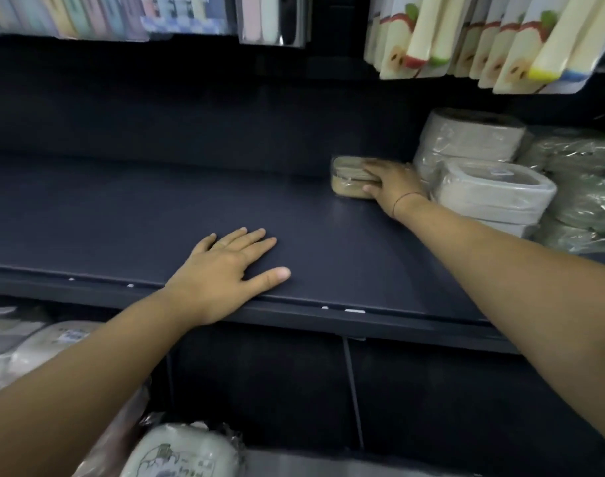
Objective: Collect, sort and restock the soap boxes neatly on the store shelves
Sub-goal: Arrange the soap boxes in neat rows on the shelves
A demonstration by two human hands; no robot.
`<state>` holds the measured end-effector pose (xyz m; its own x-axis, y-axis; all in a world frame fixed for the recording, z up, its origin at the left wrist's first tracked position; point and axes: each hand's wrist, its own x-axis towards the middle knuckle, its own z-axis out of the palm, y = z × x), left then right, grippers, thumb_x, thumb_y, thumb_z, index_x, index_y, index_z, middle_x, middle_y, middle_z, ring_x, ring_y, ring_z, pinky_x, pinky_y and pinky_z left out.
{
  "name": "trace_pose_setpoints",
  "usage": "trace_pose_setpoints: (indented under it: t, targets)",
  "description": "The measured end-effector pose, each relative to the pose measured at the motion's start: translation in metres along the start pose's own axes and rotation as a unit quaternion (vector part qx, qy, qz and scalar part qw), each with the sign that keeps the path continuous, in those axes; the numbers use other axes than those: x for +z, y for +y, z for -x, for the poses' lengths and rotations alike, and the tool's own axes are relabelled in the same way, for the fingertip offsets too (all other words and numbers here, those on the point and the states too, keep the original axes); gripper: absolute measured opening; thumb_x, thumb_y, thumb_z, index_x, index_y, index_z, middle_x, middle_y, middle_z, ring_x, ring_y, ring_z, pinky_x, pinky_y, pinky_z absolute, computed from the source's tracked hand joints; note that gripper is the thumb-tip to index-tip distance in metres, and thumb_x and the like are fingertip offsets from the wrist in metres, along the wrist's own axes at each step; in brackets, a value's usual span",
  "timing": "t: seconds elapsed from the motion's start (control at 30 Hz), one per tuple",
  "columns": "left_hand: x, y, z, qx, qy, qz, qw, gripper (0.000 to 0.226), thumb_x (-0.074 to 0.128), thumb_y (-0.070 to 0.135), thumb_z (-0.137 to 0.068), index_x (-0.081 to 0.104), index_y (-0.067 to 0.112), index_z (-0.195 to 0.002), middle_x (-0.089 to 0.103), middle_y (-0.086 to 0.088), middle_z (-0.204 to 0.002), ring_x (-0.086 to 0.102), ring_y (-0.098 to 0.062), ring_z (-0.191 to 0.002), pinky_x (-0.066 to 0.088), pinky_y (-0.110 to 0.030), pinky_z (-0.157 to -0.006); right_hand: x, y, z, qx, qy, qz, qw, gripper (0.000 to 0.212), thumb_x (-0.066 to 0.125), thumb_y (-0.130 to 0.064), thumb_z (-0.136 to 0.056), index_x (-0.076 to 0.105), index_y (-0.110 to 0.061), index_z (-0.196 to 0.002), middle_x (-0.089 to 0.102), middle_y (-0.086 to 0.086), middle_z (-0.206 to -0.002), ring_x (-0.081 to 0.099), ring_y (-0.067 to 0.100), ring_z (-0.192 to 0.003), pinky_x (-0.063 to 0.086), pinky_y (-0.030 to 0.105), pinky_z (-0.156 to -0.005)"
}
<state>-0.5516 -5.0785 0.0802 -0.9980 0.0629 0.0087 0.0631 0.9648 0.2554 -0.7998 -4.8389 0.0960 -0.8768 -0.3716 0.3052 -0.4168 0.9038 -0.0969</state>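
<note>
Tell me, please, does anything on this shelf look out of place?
Only the tan soap box the right hand holds: it lies alone on the shelf, the one tan item beside stacked white packs.

Top right: hanging packs with apple print [500, 39]; top left: blurred pastel packs [70, 15]. At right, film-wrapped grey stacks, one round [466, 139], one squarish [494, 194], with greenish wrapped stacks [583, 187] just beside. Bottom left: white item in plastic [180, 452].

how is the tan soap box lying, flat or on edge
Flat: the tan soap box rests broad face down on the shelf, right hand holding its end.
</note>
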Motion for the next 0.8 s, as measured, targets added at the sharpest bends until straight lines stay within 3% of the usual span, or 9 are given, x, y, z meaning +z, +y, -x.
trace_pose_setpoints:
  t: [0.13,0.27,0.37,0.43,0.5,0.6,0.7,0.8]
  targets:
    - [-0.002,0.003,0.003,-0.009,0.002,0.004,1.000,0.097,0.009,0.090,-0.073,0.023,0.037,-0.153,0.015,0.016,-0.161,0.007,-0.003,-0.148,0.001,-0.035,-0.122,-0.016,-0.032,0.037,-0.013,0.014,-0.072,0.997,0.064,0.052,-0.040,-0.097,0.027,-0.022,-0.152,0.023,0.011,-0.159,0.023,0.031,-0.144,0.014,0.039,-0.118]
    - [-0.002,0.008,0.025,0.014,0.076,0.044,0.996,0.087,0.022,0.081,-0.085,0.033,0.025,-0.151,0.029,0.004,-0.159,0.020,-0.010,-0.147,0.013,-0.035,-0.121,-0.043,-0.096,0.126,-0.137,0.033,-0.252,0.957,0.064,0.058,-0.040,-0.094,0.034,-0.018,-0.149,0.028,0.009,-0.155,0.025,0.024,-0.144,0.019,0.032,-0.118]
    - [0.005,0.006,0.082,0.054,0.154,0.084,0.983,0.078,0.032,0.071,-0.087,0.039,0.022,-0.148,0.036,0.003,-0.155,0.026,-0.011,-0.144,0.017,-0.034,-0.119,-0.045,-0.141,0.216,-0.199,0.042,-0.345,0.916,0.054,0.057,-0.044,-0.090,0.052,-0.015,-0.134,0.048,0.004,-0.136,0.042,0.016,-0.130,0.031,0.027,-0.111]
    - [0.014,-0.001,0.129,0.062,0.160,0.071,0.983,0.078,0.037,0.073,-0.086,0.044,0.022,-0.145,0.040,0.003,-0.150,0.031,-0.013,-0.140,0.021,-0.036,-0.117,-0.029,-0.164,0.277,-0.186,0.036,-0.405,0.894,0.040,0.059,-0.042,-0.085,0.060,-0.016,-0.115,0.054,-0.005,-0.115,0.053,0.012,-0.110,0.043,0.027,-0.098]
    - [0.028,-0.014,0.168,0.041,0.093,0.051,0.994,0.092,0.030,0.085,-0.079,0.041,0.023,-0.146,0.037,0.002,-0.151,0.030,-0.016,-0.141,0.022,-0.039,-0.118,0.002,-0.181,0.335,-0.135,-0.029,-0.427,0.894,0.034,0.064,-0.045,-0.078,0.058,-0.021,-0.101,0.050,-0.011,-0.103,0.053,0.007,-0.096,0.047,0.025,-0.086]
    - [0.056,-0.035,0.198,-0.004,-0.060,0.024,0.998,0.120,0.025,0.098,-0.060,0.020,0.024,-0.155,0.017,0.002,-0.161,0.008,-0.015,-0.149,0.003,-0.031,-0.119,0.061,-0.189,0.409,-0.073,-0.136,-0.379,0.913,0.052,0.065,-0.061,-0.067,0.053,-0.021,-0.099,0.046,-0.011,-0.101,0.050,0.011,-0.095,0.048,0.031,-0.083]
    - [0.083,-0.041,0.201,0.000,-0.128,-0.022,0.992,0.125,0.047,0.092,-0.059,0.007,0.025,-0.156,0.003,0.001,-0.164,-0.004,-0.015,-0.150,-0.008,-0.027,-0.115,0.106,-0.190,0.455,-0.002,-0.237,-0.316,0.919,0.092,0.055,-0.077,-0.052,0.050,-0.017,-0.122,0.046,-0.003,-0.122,0.047,0.021,-0.116,0.040,0.035,-0.101]
    - [0.098,-0.041,0.191,0.000,-0.159,-0.063,0.985,0.124,0.067,0.077,-0.064,0.003,0.024,-0.157,0.000,-0.001,-0.164,-0.006,-0.019,-0.150,-0.006,-0.032,-0.118,0.134,-0.202,0.479,-0.036,-0.334,-0.254,0.907,0.118,0.063,-0.079,-0.047,0.029,-0.024,-0.145,0.032,-0.006,-0.147,0.030,0.017,-0.137,0.025,0.030,-0.113]
